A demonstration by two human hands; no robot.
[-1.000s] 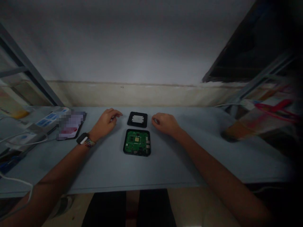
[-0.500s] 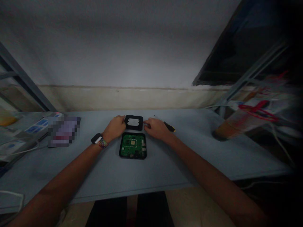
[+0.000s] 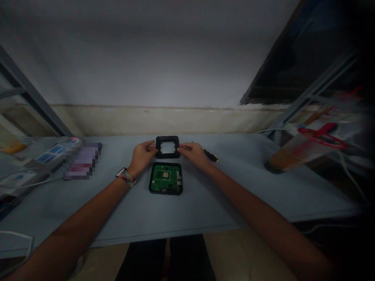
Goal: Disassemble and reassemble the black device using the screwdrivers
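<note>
Starting at the far left of the pale grey table (image 3: pixel 175 210): spotting white and blue flat boxes with cords (image 3: pixel 48 150), and just beside them a flat purple thing (image 3: pixel 82 160), too fuzzy to name.

Moving toward the middle: wearing a striped wrist band (image 3: pixel 125 176) on the left arm. Pinching the left edge of a black square plastic frame (image 3: pixel 167 146) with the left hand (image 3: pixel 142 154), fingers curled tight on it. Gripping the right edge of the same frame with the right hand (image 3: pixel 193 152), fingers closed on it too. Holding the frame between both hands, near the back of the table, just behind a black square tray with a green circuit board (image 3: pixel 165 178). Seeming to be tipping the frame up a little off the table, though too dark to be sure.

Leaving the tray flat on the table, close to the front of both hands but not touching them. Showing the green board bare, with nothing covering it.

Judging by how things are lying: opened up already, with the frame off and apart from the tray. Not joined together at this point, so fitting the two pieces looks like the part left.

Going on to the right: passing a small black tool with a yellow tip (image 3: pixel 211 156), lying just behind the right wrist. Ending far right at a brown tube shape (image 3: pixel 288 156) and red straps (image 3: pixel 322 134), all blurry.
</note>
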